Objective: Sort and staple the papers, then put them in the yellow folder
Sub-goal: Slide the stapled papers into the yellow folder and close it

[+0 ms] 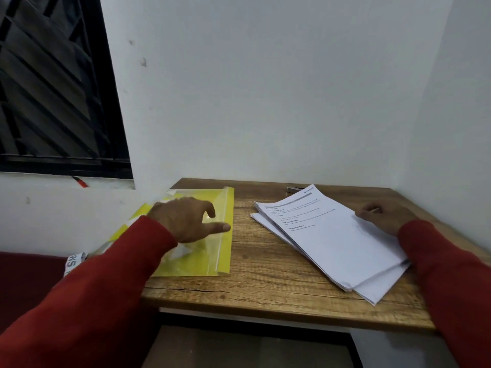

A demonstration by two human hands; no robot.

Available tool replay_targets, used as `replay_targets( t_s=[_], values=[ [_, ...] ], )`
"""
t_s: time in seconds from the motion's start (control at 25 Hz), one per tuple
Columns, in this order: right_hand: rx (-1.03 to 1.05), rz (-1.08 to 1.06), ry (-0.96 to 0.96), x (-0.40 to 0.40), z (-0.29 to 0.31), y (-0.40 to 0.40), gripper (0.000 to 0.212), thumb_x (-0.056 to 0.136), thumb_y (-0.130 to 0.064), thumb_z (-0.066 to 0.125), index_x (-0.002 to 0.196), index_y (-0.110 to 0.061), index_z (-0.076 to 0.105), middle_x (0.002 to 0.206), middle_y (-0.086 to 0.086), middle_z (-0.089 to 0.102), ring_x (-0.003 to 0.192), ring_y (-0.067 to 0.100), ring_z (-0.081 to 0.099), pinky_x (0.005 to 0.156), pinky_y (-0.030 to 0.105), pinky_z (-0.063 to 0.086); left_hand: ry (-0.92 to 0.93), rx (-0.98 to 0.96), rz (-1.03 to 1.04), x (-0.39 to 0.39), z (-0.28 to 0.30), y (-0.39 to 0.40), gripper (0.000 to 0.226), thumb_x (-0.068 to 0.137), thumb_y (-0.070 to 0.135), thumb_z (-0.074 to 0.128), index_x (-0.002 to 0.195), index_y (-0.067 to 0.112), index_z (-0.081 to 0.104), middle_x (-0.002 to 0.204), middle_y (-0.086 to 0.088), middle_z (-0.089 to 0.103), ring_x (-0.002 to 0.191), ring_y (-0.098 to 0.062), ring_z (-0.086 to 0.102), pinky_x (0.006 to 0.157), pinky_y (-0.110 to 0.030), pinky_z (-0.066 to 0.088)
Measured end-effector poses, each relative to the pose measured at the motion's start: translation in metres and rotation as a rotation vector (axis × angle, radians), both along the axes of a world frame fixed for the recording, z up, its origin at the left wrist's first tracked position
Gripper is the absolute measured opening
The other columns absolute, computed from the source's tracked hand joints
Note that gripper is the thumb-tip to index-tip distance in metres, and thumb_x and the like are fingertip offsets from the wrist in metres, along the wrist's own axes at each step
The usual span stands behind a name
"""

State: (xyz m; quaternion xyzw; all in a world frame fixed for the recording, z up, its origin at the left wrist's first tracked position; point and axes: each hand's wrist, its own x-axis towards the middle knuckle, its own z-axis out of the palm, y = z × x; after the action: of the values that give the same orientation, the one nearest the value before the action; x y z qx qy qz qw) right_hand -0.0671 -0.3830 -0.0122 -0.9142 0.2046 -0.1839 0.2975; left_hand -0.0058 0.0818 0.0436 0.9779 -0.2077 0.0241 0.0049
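Long red sleeves [101, 282] down to both wrists, bare hands [186, 219], no rings.

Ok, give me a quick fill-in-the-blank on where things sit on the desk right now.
1. The left hand is over the ____ folder.
2. The right hand touches the ____ edge of the paper stack.
3. A metal object, maybe the stapler, lies ____ the stack, near the wall.
4. Both sleeves are ____.

Missing words: yellow; right; behind; red

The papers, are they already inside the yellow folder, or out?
Out. The papers lie in a loose stack on the table, apart from the yellow folder.
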Motion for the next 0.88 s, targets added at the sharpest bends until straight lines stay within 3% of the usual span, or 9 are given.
replay_targets(
  t_s=[0.12,0.24,0.4,0.48,0.56,0.68,0.76,0.88],
  values=[
    [-0.012,-0.009,-0.006,-0.004,0.004,0.007,0.015,0.084,-0.037,0.075,0.078,-0.023,0.071,0.091,-0.004,0.071,0.091,0.022,0.064,0.088,0.035,0.048,-0.064,-0.011,0.193,0.036,-0.009,-0.016,0.098,0.071,0.096,0.023,0.125,0.021,0.057,0.127,-0.006,0.063,0.113,-0.027,0.061,0.093,-0.044,0.048],
    [0.001,-0.022,0.006,-0.008,0.005,0.009,0.014,0.084,-0.035,0.075,0.078,-0.023,0.071,0.091,-0.003,0.071,0.090,0.022,0.064,0.086,0.034,0.048,-0.034,-0.095,0.283,0.052,-0.039,-0.025,0.101,0.070,0.094,0.036,0.127,0.012,0.051,0.128,-0.014,0.058,0.116,-0.032,0.059,0.092,-0.042,0.047],
    [-0.068,0.002,-0.110,-0.011,0.020,0.023,0.044,0.076,-0.065,0.068,0.085,-0.022,0.071,0.089,-0.008,0.074,0.090,0.019,0.069,0.078,0.032,0.053,0.103,-0.341,0.219,0.064,-0.045,-0.013,0.070,0.070,0.082,0.060,0.109,0.024,0.056,0.118,-0.003,0.063,0.112,-0.024,0.059,0.094,-0.037,0.049],
    [-0.123,0.036,-0.198,-0.013,0.044,0.070,0.018,0.087,-0.043,0.068,0.088,-0.025,0.068,0.090,-0.009,0.071,0.088,0.019,0.064,0.074,0.028,0.044,0.144,-0.450,0.174,0.065,-0.047,-0.010,0.053,0.072,0.072,0.069,0.099,0.029,0.055,0.108,0.003,0.063,0.107,-0.019,0.060,0.093,-0.035,0.049],
    [-0.165,0.238,-0.194,-0.012,0.066,0.119,0.007,0.091,-0.034,0.068,0.096,-0.029,0.067,0.091,-0.012,0.069,0.085,0.012,0.062,0.072,0.020,0.041,0.164,-0.581,0.104,0.067,-0.051,-0.012,0.038,0.074,0.059,0.077,0.089,0.028,0.059,0.091,0.009,0.063,0.094,-0.015,0.062,0.085,-0.032,0.050],
    [-0.330,0.618,-0.078,0.009,0.081,0.178,0.016,0.090,-0.034,0.068,0.104,-0.027,0.070,0.093,-0.012,0.069,0.083,0.011,0.064,0.077,0.022,0.046,0.169,-0.713,0.001,0.067,-0.051,-0.014,0.027,0.074,0.042,0.084,0.083,0.025,0.065,0.080,0.007,0.064,0.075,-0.010,0.060,0.072,-0.029,0.047],
    [-0.444,0.742,-0.018,0.039,0.076,0.209,0.020,0.092,-0.033,0.066,0.110,-0.025,0.069,0.096,-0.013,0.067,0.083,0.010,0.062,0.081,0.026,0.048,0.214,-0.776,-0.060,0.064,-0.051,-0.014,0.030,0.075,0.035,0.085,0.092,0.025,0.063,0.080,0.007,0.064,0.066,-0.005,0.056,0.066,-0.027,0.045],
    [-0.555,0.825,-0.033,0.075,0.044,0.249,0.030,0.096,-0.031,0.059,0.125,-0.023,0.063,0.119,-0.008,0.064,0.100,0.008,0.057,0.089,0.023,0.040,0.204,-0.785,-0.129,0.064,-0.052,-0.017,0.032,0.078,0.033,0.082,0.096,0.025,0.056,0.077,0.010,0.065,0.055,0.000,0.050,0.065,-0.029,0.044]
  ],
)
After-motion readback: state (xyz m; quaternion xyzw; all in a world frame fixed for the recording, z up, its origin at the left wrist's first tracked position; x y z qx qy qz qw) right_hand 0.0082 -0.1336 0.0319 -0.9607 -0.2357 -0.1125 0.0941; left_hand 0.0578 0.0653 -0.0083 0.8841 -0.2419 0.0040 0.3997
